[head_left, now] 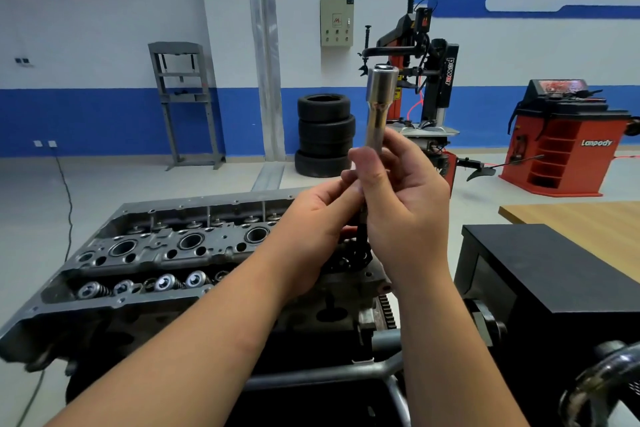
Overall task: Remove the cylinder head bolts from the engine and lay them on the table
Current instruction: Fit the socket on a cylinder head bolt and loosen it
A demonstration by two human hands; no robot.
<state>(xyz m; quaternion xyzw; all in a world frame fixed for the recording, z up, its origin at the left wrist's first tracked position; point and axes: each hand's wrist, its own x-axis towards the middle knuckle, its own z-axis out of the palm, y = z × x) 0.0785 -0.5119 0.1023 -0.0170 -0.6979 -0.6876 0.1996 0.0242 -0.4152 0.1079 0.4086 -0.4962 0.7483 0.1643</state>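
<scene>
Steel socket (379,104) upright above engine (180,253); right hand (405,204) grip wraps it, left hand (322,218) pinches lower end.

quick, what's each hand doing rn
Left hand: fingers pinch the dark bolt below the socket.
Right hand: curled round the long silver socket, holding it upright above the cylinder head.

Silver socket (379,97), grey engine (166,253), black tyres (325,135), orange-red machine (568,149), apparently wood-grained table (581,218).
</scene>
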